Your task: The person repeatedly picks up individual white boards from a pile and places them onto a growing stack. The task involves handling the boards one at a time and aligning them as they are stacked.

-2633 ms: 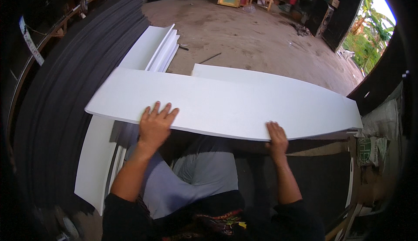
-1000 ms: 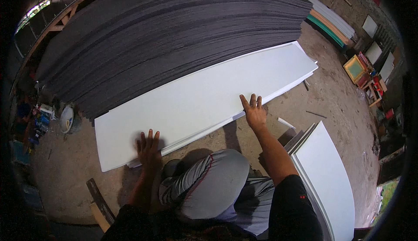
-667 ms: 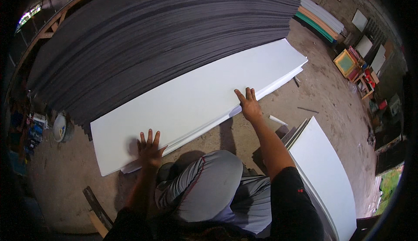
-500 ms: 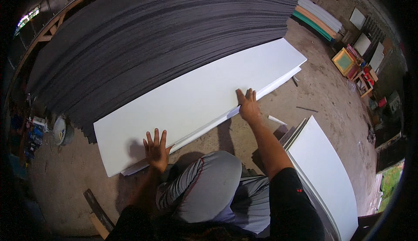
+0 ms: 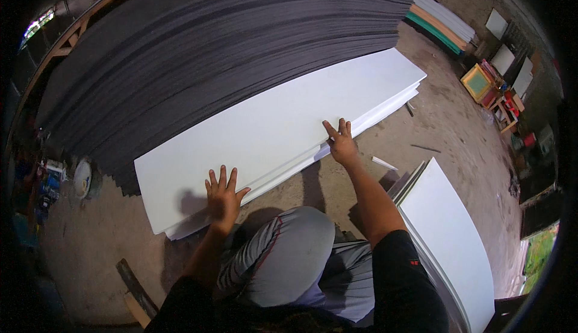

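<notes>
A long white sheet (image 5: pixel 271 116) lies on top of a low stack of white sheets (image 5: pixel 385 114), running from the near left to the far right in front of me. At its near edge, toward the left end, my left hand (image 5: pixel 223 203) rests with fingers spread and holds nothing. My right hand (image 5: pixel 343 145) sits farther right along the same edge, its fingers apart and pressed on the top sheet. The lower sheets show as thin layers along the near side. What supports the stack is hidden.
A tall stack of dark grey sheets (image 5: pixel 241 50) stands behind the white ones. Another white stack (image 5: pixel 445 230) is at my right. Folded white, orange and green sheets (image 5: pixel 442 23) lie at the far right. Wood pieces (image 5: pixel 137 282) lie at the near left, a thin strip (image 5: pixel 384 163) at the right.
The top white sheet has shifted slightly away from me and to the right, exposing more of the layers beneath. Both hands moved a little forward with it.
</notes>
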`<act>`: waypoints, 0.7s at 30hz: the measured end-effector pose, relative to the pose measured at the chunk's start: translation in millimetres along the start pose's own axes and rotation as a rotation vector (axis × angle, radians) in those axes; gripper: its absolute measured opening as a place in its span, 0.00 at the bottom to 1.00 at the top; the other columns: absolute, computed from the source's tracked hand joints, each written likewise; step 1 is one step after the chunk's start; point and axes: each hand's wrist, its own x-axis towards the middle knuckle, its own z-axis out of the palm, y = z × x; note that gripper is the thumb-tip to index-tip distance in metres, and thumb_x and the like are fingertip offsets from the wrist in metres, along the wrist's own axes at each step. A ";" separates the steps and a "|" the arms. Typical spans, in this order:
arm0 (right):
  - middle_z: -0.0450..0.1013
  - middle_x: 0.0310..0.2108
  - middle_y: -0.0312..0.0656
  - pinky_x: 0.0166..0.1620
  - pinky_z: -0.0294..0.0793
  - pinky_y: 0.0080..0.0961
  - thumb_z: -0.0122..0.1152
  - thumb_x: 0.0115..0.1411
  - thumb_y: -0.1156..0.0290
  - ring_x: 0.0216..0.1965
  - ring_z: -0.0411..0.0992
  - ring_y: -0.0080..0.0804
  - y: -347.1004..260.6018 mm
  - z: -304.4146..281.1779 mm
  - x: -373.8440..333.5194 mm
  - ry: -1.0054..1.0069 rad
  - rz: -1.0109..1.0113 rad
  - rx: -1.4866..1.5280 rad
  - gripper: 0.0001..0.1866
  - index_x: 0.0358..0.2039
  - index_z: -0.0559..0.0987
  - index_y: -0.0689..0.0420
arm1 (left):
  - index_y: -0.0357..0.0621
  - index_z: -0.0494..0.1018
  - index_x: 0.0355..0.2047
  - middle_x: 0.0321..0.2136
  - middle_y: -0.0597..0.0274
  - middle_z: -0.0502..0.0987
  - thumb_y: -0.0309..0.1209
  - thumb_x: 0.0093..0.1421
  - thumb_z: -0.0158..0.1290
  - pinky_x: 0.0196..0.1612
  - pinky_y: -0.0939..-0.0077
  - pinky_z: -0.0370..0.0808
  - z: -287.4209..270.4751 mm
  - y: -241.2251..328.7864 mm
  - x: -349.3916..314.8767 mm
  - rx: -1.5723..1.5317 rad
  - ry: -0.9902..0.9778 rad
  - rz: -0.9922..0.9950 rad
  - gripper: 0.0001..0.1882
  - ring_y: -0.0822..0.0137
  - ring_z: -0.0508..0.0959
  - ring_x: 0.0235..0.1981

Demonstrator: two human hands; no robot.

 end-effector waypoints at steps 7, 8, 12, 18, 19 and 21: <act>0.45 0.75 0.71 0.73 0.56 0.57 0.76 0.59 0.53 0.76 0.41 0.75 10.8 -4.6 -3.0 -0.062 -0.006 0.095 0.45 0.75 0.63 0.29 | 0.56 0.69 0.69 0.70 0.49 0.67 0.66 0.63 0.53 0.70 0.35 0.60 10.6 -3.9 0.8 0.103 -0.012 0.016 0.42 0.34 0.63 0.71; 0.45 0.76 0.71 0.73 0.56 0.58 0.75 0.57 0.48 0.76 0.41 0.75 10.6 -5.3 -4.5 -0.074 -0.010 0.057 0.47 0.75 0.62 0.31 | 0.57 0.69 0.70 0.70 0.50 0.67 0.67 0.63 0.52 0.70 0.36 0.60 13.6 -3.5 -2.0 0.096 -0.001 0.026 0.42 0.35 0.63 0.71; 0.49 0.72 0.78 0.73 0.54 0.62 0.75 0.55 0.44 0.74 0.44 0.80 3.1 -7.3 -0.6 -0.038 -0.068 -0.004 0.50 0.75 0.63 0.39 | 0.59 0.70 0.69 0.70 0.52 0.67 0.67 0.62 0.53 0.69 0.39 0.63 7.9 -1.8 -1.2 0.124 0.002 0.004 0.41 0.37 0.64 0.70; 0.48 0.72 0.80 0.73 0.54 0.60 0.73 0.54 0.40 0.74 0.43 0.80 1.0 -8.3 -3.0 -0.072 -0.044 -0.004 0.51 0.75 0.64 0.40 | 0.58 0.72 0.68 0.70 0.52 0.67 0.67 0.60 0.55 0.68 0.39 0.64 6.1 -1.4 -2.5 0.100 -0.016 -0.002 0.42 0.37 0.65 0.69; 0.48 0.72 0.79 0.73 0.55 0.60 0.74 0.54 0.40 0.74 0.43 0.80 -4.3 -10.5 -1.2 -0.087 -0.020 0.002 0.50 0.75 0.64 0.39 | 0.58 0.72 0.68 0.70 0.52 0.67 0.67 0.60 0.55 0.68 0.39 0.64 5.8 -2.8 0.5 0.097 -0.032 -0.010 0.42 0.37 0.65 0.69; 0.47 0.73 0.75 0.70 0.60 0.62 0.71 0.55 0.37 0.75 0.43 0.77 -5.8 -13.3 -4.1 -0.115 0.011 -0.038 0.51 0.75 0.62 0.37 | 0.58 0.72 0.68 0.70 0.52 0.67 0.67 0.60 0.55 0.68 0.39 0.64 3.2 -2.0 2.4 0.085 -0.070 -0.017 0.42 0.37 0.65 0.69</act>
